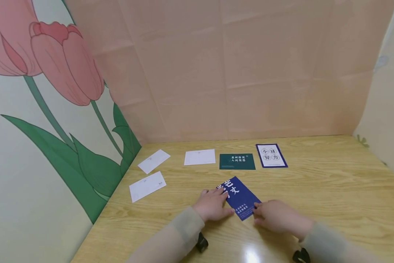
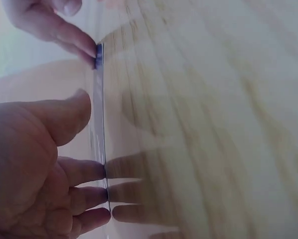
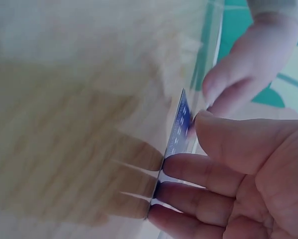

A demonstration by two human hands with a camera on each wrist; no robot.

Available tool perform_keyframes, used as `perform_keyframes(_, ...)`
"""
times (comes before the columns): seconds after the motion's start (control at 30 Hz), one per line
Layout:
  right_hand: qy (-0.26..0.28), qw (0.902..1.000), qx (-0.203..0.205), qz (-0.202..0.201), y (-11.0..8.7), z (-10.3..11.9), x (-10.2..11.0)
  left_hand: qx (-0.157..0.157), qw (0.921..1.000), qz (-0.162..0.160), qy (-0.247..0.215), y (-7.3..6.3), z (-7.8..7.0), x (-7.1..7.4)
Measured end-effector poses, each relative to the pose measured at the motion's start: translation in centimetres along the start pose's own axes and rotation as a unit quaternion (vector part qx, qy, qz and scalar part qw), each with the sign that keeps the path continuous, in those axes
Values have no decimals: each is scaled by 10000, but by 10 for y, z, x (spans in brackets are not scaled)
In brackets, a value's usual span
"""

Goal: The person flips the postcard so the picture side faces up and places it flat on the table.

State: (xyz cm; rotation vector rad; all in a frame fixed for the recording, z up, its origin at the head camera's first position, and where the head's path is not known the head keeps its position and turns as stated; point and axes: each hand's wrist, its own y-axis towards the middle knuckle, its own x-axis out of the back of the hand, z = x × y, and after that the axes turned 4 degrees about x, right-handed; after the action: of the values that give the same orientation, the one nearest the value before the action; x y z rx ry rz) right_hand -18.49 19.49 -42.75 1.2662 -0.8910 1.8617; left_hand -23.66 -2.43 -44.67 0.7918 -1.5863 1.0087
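A dark blue card with white characters lies flat and tilted on the wooden table, between both hands. My left hand rests its fingertips on the card's left side, covering some of the characters. In the left wrist view, that hand's thumb stands apart from its fingers. My right hand touches the card's right edge with its fingertips. The right wrist view shows nearly straight fingers along the edge of the blue card, the thumb held above them.
Beyond the hands lie a green card, a blue-bordered white card and a white card. Two more white cards, the upper one and the lower one, are at the left. A tulip-painted wall borders the table's left side.
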Motion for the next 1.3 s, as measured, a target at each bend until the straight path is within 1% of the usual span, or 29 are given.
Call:
perform_keyframes(0.1,-64,10000,64,9,-1,8,-2,119,9999,-5,-114,2,-2,0)
perform_keyframes(0.27,-414,9960,693,-381,-4,16,-6,159,9996,63,-212,6,-3,-1)
perform_keyframes(0.37,-570,9930,865,-569,-6,20,-7,73,9998,74,-173,8,-2,-2)
perform_keyframes(0.4,-578,9933,823,-573,-6,22,-8,29,9998,66,-165,9,-2,-3)
perform_keyframes(0.47,-533,9956,596,-483,-5,26,-9,-56,9999,68,-142,10,-2,-3)
perform_keyframes(0.53,-676,9966,354,-320,-4,30,-11,-147,9998,84,-138,11,-3,-2)
perform_keyframes(0.63,-933,9956,-45,99,-2,35,-15,-268,9993,173,-214,14,-5,-2)
perform_keyframes(0.7,-1041,9938,-196,346,-1,37,-17,-366,9988,237,-228,15,-8,-2)
perform_keyframes(0.8,-910,9933,-378,610,-1,40,-17,-492,9981,298,-240,17,-12,-2)
perform_keyframes(0.93,-662,9949,-445,617,-4,39,-18,-571,9977,248,-264,17,-12,-3)
perform_keyframes(1.03,-530,9964,-446,483,-8,33,-18,-522,9980,116,-343,15,-7,-4)
perform_keyframes(1.1,-446,9971,-432,440,-11,28,-18,-413,9982,26,-439,13,1,-4)
perform_keyframes(1.2,-364,9972,-474,460,-14,17,-18,-147,9980,-25,-610,9,17,-5)
perform_keyframes(1.3,-283,9970,-514,509,-18,6,-18,151,9963,-113,-838,3,39,-4)
